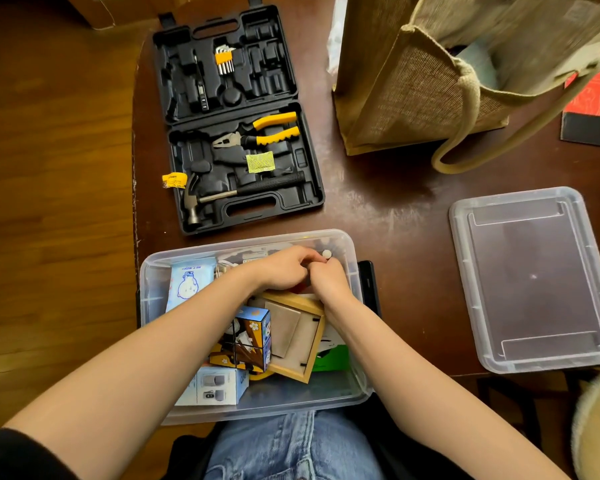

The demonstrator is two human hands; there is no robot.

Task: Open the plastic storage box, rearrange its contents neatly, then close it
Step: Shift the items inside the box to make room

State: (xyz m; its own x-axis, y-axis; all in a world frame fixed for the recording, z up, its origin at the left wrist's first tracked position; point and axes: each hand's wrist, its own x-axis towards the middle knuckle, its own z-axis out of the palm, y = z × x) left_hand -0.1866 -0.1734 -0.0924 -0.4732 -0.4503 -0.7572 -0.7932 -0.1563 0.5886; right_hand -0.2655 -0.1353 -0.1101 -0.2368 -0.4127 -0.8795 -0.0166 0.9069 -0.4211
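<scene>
Blue denim knees (pixel 291 448) are seen at the bottom edge, with the clear plastic storage box (pixel 343 244) resting partly on them and partly on the near edge of a dark wooden table (pixel 388 209); brown wood flooring (pixel 49 168) is seen to the left. One lid (pixel 534 278) is laid flat on the table to the right, well apart from the box. Inside the box one wet-wipes pack (pixel 187 282), one picture cube (pixel 250 337), one wooden frame (pixel 312 341), one pale carton (pixel 215 386) and one green item (pixel 329 358) are counted. Two hands are brought together at the far right of the box: the left hand (pixel 284 270) is curled, and the right hand (pixel 328 278) has its fingers curled beside a small white round thing (pixel 326 253); whether it is pinched cannot be told. One open black tool case (pixel 236 123) holds one hammer (pixel 201 199) and one pair of pliers (pixel 260 133). One jute bag (pixel 430 81) stands beyond.
</scene>
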